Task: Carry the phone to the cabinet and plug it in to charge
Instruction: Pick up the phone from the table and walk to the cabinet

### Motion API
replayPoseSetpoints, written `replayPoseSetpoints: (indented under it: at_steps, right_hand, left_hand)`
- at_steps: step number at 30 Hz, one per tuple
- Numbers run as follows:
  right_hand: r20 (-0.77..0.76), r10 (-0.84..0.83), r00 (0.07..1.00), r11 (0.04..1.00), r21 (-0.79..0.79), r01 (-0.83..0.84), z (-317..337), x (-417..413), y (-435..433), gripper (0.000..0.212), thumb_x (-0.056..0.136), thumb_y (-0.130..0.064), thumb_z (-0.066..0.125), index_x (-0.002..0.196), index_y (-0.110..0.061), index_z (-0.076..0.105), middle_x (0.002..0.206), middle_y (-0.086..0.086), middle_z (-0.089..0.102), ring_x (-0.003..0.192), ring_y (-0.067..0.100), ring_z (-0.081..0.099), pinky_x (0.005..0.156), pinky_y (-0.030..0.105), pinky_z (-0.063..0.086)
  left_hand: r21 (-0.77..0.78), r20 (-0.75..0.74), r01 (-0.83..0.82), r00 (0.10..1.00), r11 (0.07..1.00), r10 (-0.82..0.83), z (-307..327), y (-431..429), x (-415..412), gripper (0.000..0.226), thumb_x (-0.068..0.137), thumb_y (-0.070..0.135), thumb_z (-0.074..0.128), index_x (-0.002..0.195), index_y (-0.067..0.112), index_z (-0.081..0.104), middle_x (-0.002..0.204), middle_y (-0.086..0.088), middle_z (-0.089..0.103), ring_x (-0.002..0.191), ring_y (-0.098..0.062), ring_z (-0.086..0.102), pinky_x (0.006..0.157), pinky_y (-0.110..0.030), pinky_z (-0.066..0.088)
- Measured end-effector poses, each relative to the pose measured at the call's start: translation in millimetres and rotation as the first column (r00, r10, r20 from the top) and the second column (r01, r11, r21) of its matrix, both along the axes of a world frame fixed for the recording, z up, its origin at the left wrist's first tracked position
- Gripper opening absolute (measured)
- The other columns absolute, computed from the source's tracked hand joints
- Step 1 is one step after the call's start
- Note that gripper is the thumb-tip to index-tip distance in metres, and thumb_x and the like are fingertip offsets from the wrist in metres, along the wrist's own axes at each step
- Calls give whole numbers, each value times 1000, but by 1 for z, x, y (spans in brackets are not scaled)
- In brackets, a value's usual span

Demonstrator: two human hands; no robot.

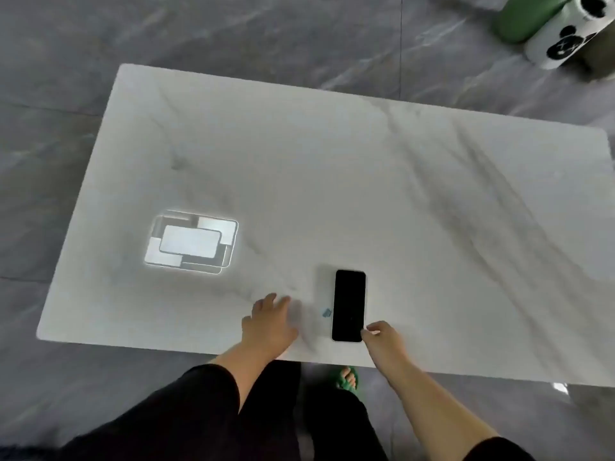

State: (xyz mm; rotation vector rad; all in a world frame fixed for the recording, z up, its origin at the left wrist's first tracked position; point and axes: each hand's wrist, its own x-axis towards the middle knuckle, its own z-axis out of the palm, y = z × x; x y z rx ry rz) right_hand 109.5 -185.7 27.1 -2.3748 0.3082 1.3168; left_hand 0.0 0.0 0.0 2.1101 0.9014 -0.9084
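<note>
A black phone (348,306) lies flat, screen up and dark, on the white marble table (332,181) near its front edge. My right hand (382,337) touches the phone's near right corner with its fingertips; the phone still rests on the table. My left hand (271,322) lies flat on the tabletop to the left of the phone, fingers spread, holding nothing. No cabinet and no charging cable are in view.
A ceiling lamp's bright reflection (191,242) shows on the table's left part. A small bluish scrap (327,312) lies just left of the phone. A green and white panda-patterned stool (552,24) stands on the grey floor at the far right. My green-slippered foot (347,377) is under the table edge.
</note>
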Motion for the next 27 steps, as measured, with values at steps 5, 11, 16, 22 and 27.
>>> replayPoseSetpoints:
  at_steps: [5, 11, 16, 22, 27]
  right_hand:
    - [108, -82, 991, 986, -135, 97, -51, 0, 32, 79, 84, -45, 61, 146, -12, 25, 146, 11, 34, 133, 30, 36, 103, 46, 38]
    - [192, -103, 976, 945, -289, 156, -96, -3, 63, 119, 60, -72, 67, 148, -25, 4, 149, 10, 21, 136, 32, 24, 105, 47, 31]
    - [274, -36, 961, 924, -357, 136, -116, -17, 64, 120, 57, -78, 63, 146, -34, -4, 148, 10, 22, 133, 32, 25, 99, 50, 33]
    - [295, -126, 947, 956, -218, 195, -112, -10, 55, 105, 54, -55, 71, 139, -31, 15, 134, 8, 34, 124, 31, 32, 96, 49, 37]
    - [101, -288, 952, 955, -50, 294, -84, 8, 30, 90, 55, -36, 72, 131, -13, 29, 115, 2, 28, 100, 24, 39, 80, 36, 42]
  left_hand:
    - [20, -77, 169, 983, 985, -167, -50, -7, 26, 118, 62, 68, 63, 142, 41, -20, 155, -1, -31, 143, -31, -26, 106, -70, 4]
    - [20, -208, 162, 966, 987, -155, -91, -27, 30, 149, 36, 85, 59, 119, 37, -54, 122, -6, -68, 112, -34, -62, 84, -74, -29]
    - [55, -234, 150, 963, 987, -134, -102, -30, 32, 154, 30, 84, 63, 119, 38, -54, 124, -6, -67, 113, -35, -61, 74, -70, -40]
    - [44, -285, 163, 948, 986, -144, -94, -30, 40, 154, 37, 77, 69, 112, 37, -59, 117, -6, -71, 106, -34, -65, 78, -73, -33]
    - [-64, -324, 256, 909, 965, -262, -69, -19, 45, 154, 45, 67, 76, 108, 37, -61, 114, -7, -72, 111, -38, -61, 97, -76, -12]
